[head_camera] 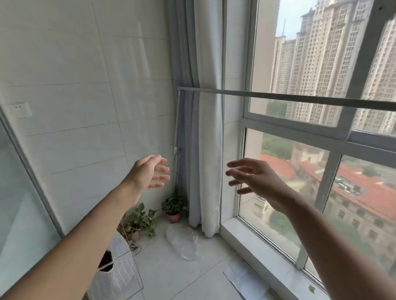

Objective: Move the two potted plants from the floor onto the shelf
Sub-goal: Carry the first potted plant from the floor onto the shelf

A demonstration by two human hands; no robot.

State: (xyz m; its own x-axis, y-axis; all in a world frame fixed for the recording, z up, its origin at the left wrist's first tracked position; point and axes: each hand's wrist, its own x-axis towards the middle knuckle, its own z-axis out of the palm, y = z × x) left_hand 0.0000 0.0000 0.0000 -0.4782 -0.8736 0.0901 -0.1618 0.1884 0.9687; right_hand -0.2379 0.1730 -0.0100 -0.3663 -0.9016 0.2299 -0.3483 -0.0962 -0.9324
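A corner is formed by a white tiled wall (82, 91) and a large grey-framed window (326, 132), through which daylight and tall beige towers are seen. Pale grey curtains (200, 127) are hung in that corner. The floor (188, 278) is laid with light grey tiles.

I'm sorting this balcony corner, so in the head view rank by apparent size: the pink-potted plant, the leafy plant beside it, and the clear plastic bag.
Largest to smallest:
1. leafy plant
2. clear plastic bag, close to it, so unsure
3. pink-potted plant, farther away, which may shrink it
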